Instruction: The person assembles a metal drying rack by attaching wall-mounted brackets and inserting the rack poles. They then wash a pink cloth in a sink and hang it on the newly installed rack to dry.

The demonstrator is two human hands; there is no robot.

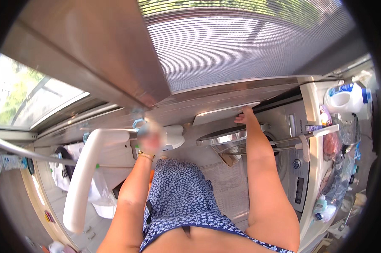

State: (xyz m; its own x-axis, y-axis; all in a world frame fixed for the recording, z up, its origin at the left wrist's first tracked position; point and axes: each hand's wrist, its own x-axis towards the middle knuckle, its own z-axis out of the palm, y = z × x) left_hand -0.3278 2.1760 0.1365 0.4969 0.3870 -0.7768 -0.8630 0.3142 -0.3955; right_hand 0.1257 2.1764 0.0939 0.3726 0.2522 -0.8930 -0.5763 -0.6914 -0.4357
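My left hand (150,137) is raised in front of the dress, beside a light blue hook or clip (139,123) near the window ledge; it is blurred, so its fingers and any hold cannot be made out. A thick white curved bar (82,183) runs close to that hand on the left. My right hand (245,117) reaches forward to a thin white panel (223,113) that leans by the wall below the window, and its fingers touch or lie just before the panel's edge. Under the right arm the round door (222,136) of a front-loading washing machine (296,170) stands open.
Metal rods (285,139) with white ends cross before the machine. A counter (315,177) at right holds a white detergent jug (347,98) and several plastic bags. White bags (100,196) hang at left. A patterned mat (226,186) lies on the floor. A window screen (234,53) is ahead.
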